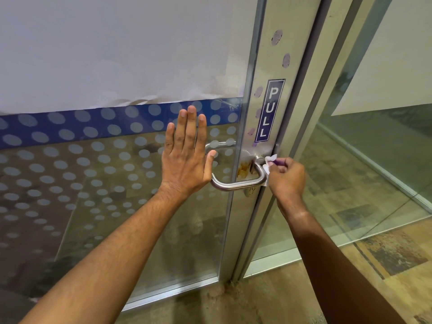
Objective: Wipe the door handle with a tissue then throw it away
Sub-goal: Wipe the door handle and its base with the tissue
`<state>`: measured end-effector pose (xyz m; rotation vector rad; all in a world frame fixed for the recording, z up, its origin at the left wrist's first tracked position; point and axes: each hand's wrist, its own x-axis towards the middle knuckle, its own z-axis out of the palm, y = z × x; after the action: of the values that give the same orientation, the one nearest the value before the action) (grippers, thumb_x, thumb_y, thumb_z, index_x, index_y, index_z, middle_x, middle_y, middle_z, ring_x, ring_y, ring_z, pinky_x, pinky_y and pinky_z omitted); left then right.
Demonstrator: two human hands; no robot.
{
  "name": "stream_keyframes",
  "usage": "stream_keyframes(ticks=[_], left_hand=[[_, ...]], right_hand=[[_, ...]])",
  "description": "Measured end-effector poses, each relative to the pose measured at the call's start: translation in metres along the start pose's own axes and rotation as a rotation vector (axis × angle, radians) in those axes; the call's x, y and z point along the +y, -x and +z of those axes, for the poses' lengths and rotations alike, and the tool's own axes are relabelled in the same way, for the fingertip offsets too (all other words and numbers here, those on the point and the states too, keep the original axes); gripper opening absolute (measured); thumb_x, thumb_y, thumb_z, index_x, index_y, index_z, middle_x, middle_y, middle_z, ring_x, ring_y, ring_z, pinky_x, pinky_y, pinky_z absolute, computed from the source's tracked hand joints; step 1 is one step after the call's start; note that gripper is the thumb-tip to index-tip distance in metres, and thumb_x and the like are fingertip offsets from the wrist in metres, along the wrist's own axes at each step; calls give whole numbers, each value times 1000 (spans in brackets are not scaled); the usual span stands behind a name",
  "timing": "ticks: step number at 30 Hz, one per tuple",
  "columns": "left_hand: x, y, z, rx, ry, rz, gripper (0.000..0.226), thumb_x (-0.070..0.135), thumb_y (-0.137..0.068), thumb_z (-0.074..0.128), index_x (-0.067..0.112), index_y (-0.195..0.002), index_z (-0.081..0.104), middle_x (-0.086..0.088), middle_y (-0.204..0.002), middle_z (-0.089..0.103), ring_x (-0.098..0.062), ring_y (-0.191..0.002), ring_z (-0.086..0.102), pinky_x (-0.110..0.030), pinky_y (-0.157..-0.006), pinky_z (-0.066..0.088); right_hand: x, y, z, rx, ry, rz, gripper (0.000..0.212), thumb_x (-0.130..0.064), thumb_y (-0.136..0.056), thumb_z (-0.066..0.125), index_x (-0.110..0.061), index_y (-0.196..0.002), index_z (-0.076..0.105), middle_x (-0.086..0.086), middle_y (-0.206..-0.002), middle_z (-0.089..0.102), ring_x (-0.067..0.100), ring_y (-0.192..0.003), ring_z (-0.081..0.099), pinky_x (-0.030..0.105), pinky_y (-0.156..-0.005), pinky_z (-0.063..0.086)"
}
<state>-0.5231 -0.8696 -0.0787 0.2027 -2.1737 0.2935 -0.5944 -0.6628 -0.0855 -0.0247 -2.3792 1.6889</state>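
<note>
A crumpled white tissue [268, 163] is pinched in the curled fingers of the right hand [286, 177], and it is pressed against the right end of the door handle [238, 184], where the bar bends back toward its mount. The tissue is wrapped partly around that bend, with one scrap seen above the fingertips and another below, near the handle's lower corner. The left hand [187, 155] is laid flat on the glass door [112, 183], fingers straight and close together, thumb spread toward the handle; nothing is held in it. Its palm lies just left of the handle, and the handle's left end is hidden behind it. The handle is a brushed metal lever, mounted on the metal door stile [261, 127], and brownish staining is seen on the stile just left of the mount. Above the handle, a dark blue PULL sign [270, 111] is stuck upright on the stile. The door glass is covered with frosted dots and crossed by a blue band [70, 127]. To the right, a second glass panel [374, 160] is seen, and patterned carpet [304, 288] covers the near floor.
</note>
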Motion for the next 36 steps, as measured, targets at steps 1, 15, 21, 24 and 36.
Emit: stream_keyframes(ticks=[1,15,21,24,36], left_hand=[[0,0,0,0,0,1,99,49,-94,46,10,-152,-25,-9,-155,-40,-24,-147,-29,-41,-121,-19],[7,-2,-3,36,36,-43,92,40,-89,55,0,-153,3,-20,-157,4,-22,-147,-29,-40,-121,-17],[6,-2,-1,30,26,-43,93,42,-90,54,0,-153,-1,-21,-158,4,-23,-148,-28,-41,-122,-16],[5,-2,-1,25,22,-38,95,43,-91,53,2,-152,-7,-20,-158,2,-23,-147,-29,-41,-121,-16],[5,-1,1,24,21,-21,102,44,-91,51,10,-153,-23,-13,-163,-23,-24,-148,-29,-42,-121,-16]], right_hand=[[1,3,-2,34,-17,-19,15,-15,-88,68,-29,-83,63,-13,-70,66,13,-71,67,41,-75,59],[-4,13,-18,3,157,-363,32,0,-84,66,-15,-113,68,-6,-102,62,9,-93,61,-1,-78,40],[-5,8,-6,92,270,-583,24,0,-87,66,-7,-109,69,8,-102,68,19,-92,62,20,-80,45],[-5,5,1,90,313,-631,24,4,-83,67,-2,-106,71,12,-100,64,19,-88,61,21,-79,49],[-5,8,8,13,444,-682,17,-10,-84,72,-5,-100,76,8,-94,67,22,-90,59,26,-80,45]])
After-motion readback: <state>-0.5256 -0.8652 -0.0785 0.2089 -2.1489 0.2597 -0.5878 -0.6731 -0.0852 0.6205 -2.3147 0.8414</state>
